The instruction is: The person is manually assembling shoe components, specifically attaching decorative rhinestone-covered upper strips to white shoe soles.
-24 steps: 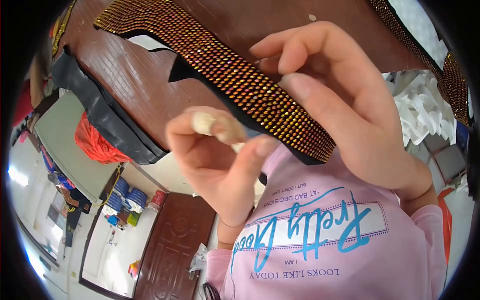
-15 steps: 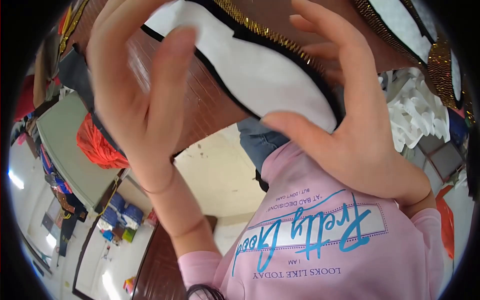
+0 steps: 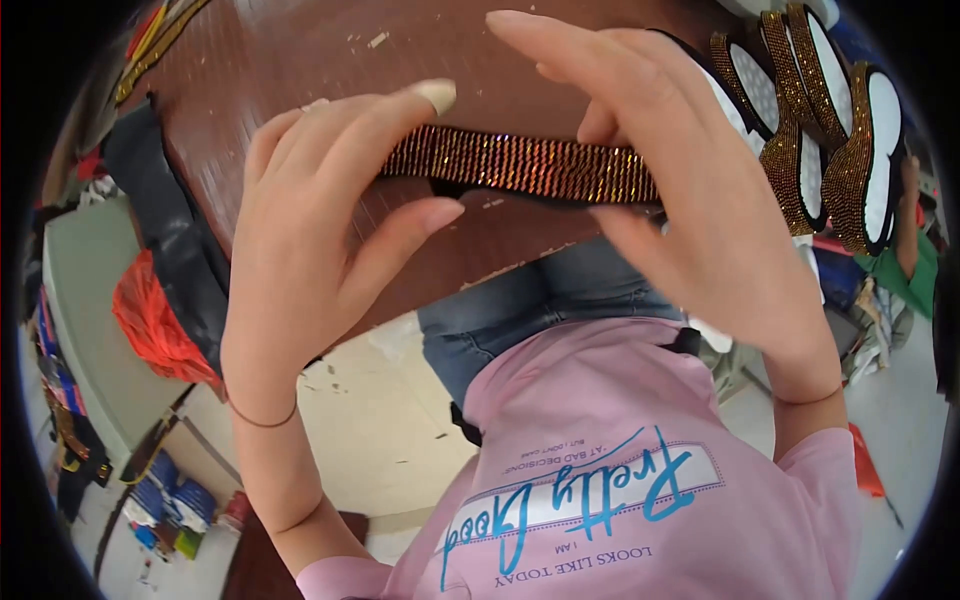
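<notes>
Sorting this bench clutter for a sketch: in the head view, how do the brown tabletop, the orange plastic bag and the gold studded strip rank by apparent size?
1. Brown tabletop, clearly largest.
2 and 3. Gold studded strip, held between the left hand and right hand, and orange plastic bag: they look alike, and the strip is nearer the camera, so no ranking.

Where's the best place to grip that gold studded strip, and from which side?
Grip the strip at its two ends, one from each side. It is long, narrow and flat, lying level above the brown table, so a pinch across its width probably keeps it taut. The left hand and right hand already hold it so, thumbs under, fingers over.
</notes>
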Available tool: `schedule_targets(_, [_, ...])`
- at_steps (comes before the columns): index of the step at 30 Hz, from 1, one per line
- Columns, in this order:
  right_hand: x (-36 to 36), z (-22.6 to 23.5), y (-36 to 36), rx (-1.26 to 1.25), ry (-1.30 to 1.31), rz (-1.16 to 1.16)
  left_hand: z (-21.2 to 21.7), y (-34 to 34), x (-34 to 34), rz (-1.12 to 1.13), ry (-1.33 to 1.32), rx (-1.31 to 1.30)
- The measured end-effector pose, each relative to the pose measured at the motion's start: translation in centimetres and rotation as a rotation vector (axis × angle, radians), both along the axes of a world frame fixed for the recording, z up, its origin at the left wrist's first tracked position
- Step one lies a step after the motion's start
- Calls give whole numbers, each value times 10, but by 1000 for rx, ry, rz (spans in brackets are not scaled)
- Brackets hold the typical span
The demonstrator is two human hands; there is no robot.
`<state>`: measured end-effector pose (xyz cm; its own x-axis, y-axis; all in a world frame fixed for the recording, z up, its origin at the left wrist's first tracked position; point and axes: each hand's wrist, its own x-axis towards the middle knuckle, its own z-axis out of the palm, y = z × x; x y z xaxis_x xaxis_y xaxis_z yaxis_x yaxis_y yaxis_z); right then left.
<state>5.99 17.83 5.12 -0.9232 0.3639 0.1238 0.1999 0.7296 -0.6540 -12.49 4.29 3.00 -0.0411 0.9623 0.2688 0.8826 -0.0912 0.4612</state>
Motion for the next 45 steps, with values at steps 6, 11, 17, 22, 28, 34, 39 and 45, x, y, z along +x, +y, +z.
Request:
schedule_targets(6, [-2,-23,27,14,171,92,-12,2,13,164,190,15])
schedule_targets(11, [-8,-15,24,181,108,97,-25,10,6,180,238,110])
schedule_targets(17, [-16,-16,19,28,85,-22,-25,18,3,180,157,66])
schedule_targets(22, [-18,-22,19,91,32,-64,-11,25,2,155,153,10])
schedule_targets(28, [-6,-35,34,-45,69,-60,-6,35,3,26,48,-43])
schedule_targets(34, [24,-36,38,-160,134,-67,-15,24,17,1,13,-72])
schedule_targets(39, [42,-44,33,-253,163,-44,-11,9,43,52,70,-46])
schedule_targets(45, [67,-57,20,-388,154,2,-15,-11,64,83,98,-67])
